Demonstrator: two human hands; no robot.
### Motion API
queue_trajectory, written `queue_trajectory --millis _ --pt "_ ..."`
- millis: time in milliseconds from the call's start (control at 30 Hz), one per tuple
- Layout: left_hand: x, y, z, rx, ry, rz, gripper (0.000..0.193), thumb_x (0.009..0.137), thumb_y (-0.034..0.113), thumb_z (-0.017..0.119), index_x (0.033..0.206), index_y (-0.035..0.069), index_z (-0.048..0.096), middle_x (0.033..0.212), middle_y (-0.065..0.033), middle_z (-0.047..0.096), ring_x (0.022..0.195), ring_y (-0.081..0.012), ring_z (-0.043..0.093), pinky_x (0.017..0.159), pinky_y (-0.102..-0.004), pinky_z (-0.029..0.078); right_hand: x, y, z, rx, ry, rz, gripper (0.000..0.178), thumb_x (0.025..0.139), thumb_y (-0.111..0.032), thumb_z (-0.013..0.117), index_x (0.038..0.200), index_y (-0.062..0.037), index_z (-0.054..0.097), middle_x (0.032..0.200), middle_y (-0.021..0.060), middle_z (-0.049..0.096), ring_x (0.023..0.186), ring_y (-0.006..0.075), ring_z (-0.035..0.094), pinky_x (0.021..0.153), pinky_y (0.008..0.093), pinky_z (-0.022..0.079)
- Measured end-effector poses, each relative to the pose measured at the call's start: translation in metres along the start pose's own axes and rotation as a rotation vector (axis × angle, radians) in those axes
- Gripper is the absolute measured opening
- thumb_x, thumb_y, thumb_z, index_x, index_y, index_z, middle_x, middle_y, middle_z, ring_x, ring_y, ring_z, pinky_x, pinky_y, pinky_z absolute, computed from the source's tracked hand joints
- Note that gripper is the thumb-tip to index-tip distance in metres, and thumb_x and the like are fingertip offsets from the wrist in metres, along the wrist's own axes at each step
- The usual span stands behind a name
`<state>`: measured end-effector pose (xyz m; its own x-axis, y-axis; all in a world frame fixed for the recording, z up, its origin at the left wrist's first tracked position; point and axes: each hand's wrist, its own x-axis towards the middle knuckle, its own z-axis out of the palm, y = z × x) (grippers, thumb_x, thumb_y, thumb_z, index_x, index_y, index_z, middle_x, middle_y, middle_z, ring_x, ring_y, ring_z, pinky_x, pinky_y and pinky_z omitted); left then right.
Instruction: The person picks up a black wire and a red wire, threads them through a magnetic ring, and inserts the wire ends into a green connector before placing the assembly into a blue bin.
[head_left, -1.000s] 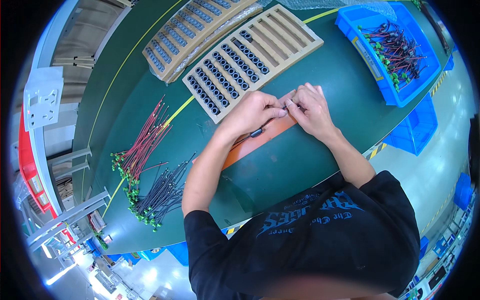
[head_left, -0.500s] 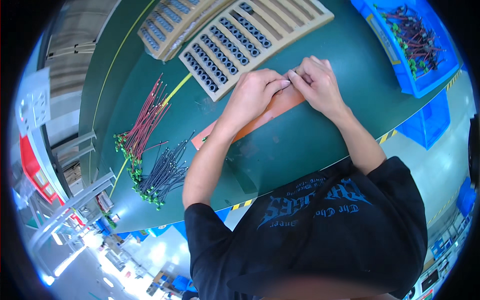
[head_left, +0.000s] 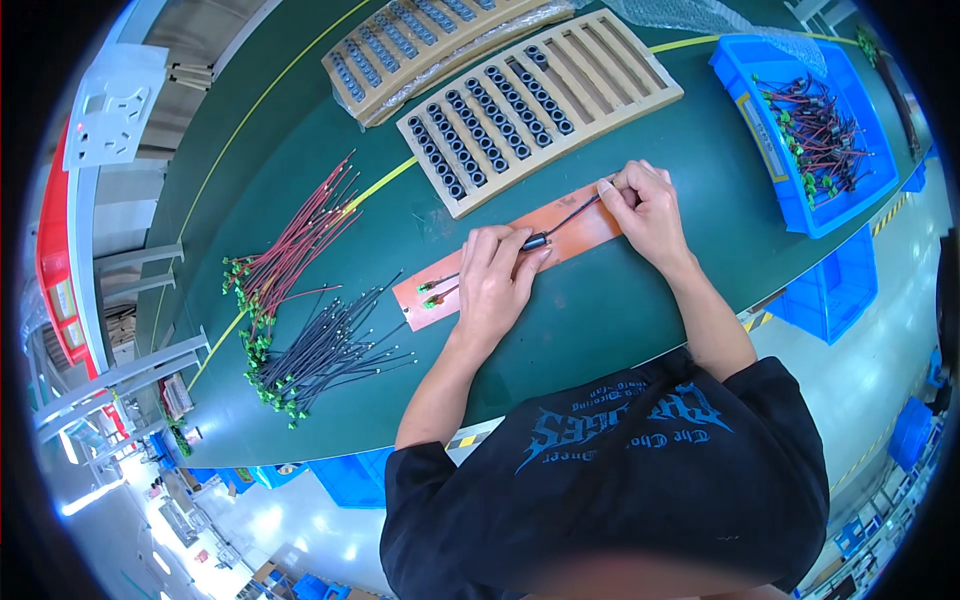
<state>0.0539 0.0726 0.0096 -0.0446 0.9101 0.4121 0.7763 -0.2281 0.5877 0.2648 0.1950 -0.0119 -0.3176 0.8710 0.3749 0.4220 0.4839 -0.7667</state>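
one black cylinder (head_left: 534,242): held in our left fingers (head_left: 509,250)
cable (head_left: 575,215): our right fingers (head_left: 612,197) pinch it at two o'clock

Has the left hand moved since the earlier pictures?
Yes. Judged against the tan tray, the left hand has moved left and lower in the picture, and now sits apart from the right hand.

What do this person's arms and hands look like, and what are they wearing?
Both the left hand and the right hand are bare, without gloves. No watch shows on either wrist. The forearms emerge uncovered from short black sleeves of a black T-shirt with blue lettering.
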Motion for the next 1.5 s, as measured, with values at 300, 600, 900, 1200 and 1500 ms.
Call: queue_trajectory --millis 300,600,900,1200,1500 --pt "-0.012 -0.004 -0.002 0.067 -0.084 -0.017 0.026 0.084 0.019 0.079 0.089 0.003 0.059 0.084 -0.0107 0.062 0.077 -0.0302 0.059 0.071 -0.0411 0.044 0.006 -0.021 0.003 0.048 0.023 -0.07 0.025 0.089 -0.011 0.074 0.073 -0.0067 0.056 0.063 0.0017 0.044 0.063 0.0178 0.045 0.073 0.0347 0.036" --pt "-0.005 -0.002 0.0 0.063 -0.044 -0.039 0.025 0.081 0.022 0.081 0.085 0.005 0.063 0.081 -0.0084 0.061 0.077 -0.0283 0.056 0.073 -0.0412 0.042 0.014 -0.015 0.003 0.077 -0.006 0.002 0.026 0.09 -0.012 0.074 0.073 -0.0059 0.056 0.063 0.002 0.044 0.062 0.0178 0.045 0.072 0.0344 0.037" --pt "-0.009 -0.012 0.0 0.073 0.089 0.006 0.027 0.073 0.014 0.086 0.084 0.003 0.064 0.085 -0.009 0.054 0.08 -0.0284 0.051 0.07 -0.0413 0.041 0.008 -0.012 0.001 0.066 -0.036 0.056 0.025 0.089 -0.014 0.074 0.072 -0.0065 0.057 0.062 0.0017 0.046 0.062 0.0176 0.047 0.074 0.0349 0.038" --pt "0.002 -0.004 0.001 0.018 0.07 -0.019 0.027 0.075 0.016 0.085 0.09 0.002 0.067 0.091 -0.0097 0.06 0.085 -0.0289 0.055 0.073 -0.0406 0.043 0.008 -0.008 -0.002 0.083 -0.028 0.07 0.024 0.09 -0.014 0.074 0.073 -0.0065 0.058 0.063 0.0013 0.049 0.062 0.017 0.048 0.074 0.0341 0.038" --pt "0.005 -0.005 0.008 0.052 0.028 0.093 0.028 0.078 0.011 0.082 0.104 0.005 0.072 0.1 -0.0067 0.065 0.089 -0.026 0.06 0.073 -0.0378 0.043 0.012 0.003 -0.004 0.27 -0.052 0.1 0.025 0.089 -0.013 0.078 0.074 -0.0011 0.061 0.065 0.003 0.052 0.061 0.0147 0.045 0.058 0.0327 0.037"
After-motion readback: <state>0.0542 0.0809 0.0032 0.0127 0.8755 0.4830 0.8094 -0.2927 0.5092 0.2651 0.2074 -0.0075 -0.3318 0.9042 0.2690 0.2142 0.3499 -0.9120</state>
